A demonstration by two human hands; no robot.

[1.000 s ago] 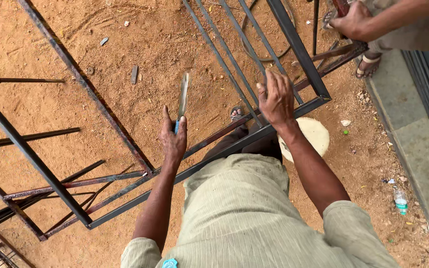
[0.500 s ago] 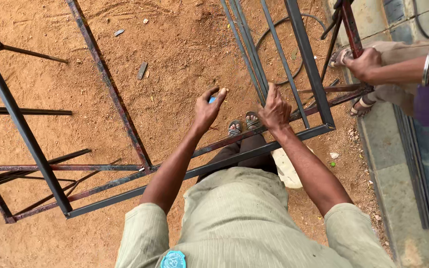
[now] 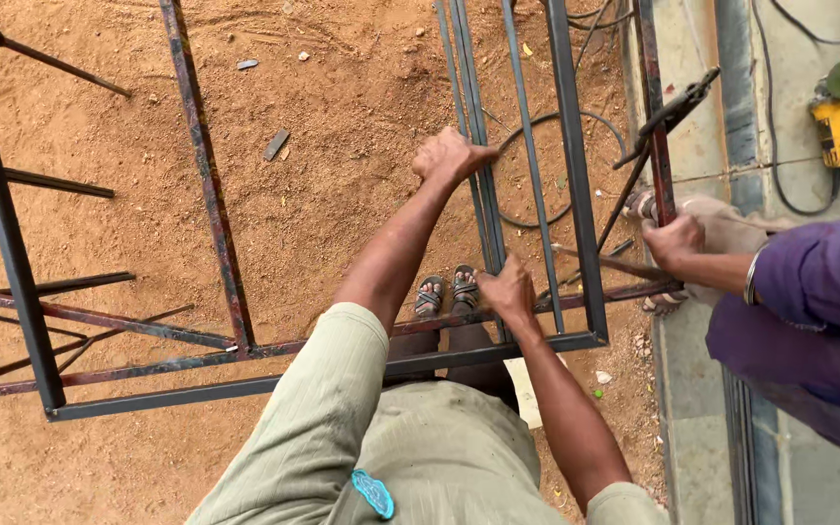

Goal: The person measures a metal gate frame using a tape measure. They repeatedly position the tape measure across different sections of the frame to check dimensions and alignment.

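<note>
I look down on a dark steel frame [image 3: 577, 204] standing on sandy ground. My left hand [image 3: 451, 156] is stretched forward, fist closed around a pair of thin upright bars [image 3: 461, 68] inside the frame. Lower on the same bars, just above the bottom rail [image 3: 196, 394], my right hand [image 3: 507, 290] grips them too. My sandalled feet [image 3: 444, 292] stand behind that rail. At the right, another person's hand [image 3: 673, 239], on a purple-sleeved arm, holds a rusty bar [image 3: 655, 126].
A rusty second frame [image 3: 208, 194] leans at the left with loose bars [image 3: 41, 180]. A black cable loop [image 3: 537, 175] lies on the sand. A yellow angle grinder [image 3: 836, 124] and its cord rest on the concrete step [image 3: 702, 117] at the right.
My left hand has reached farther forward and closed on the thin bars; the flat metal strip it held a second ago is no longer seen. My right hand slid lower on the bars.
</note>
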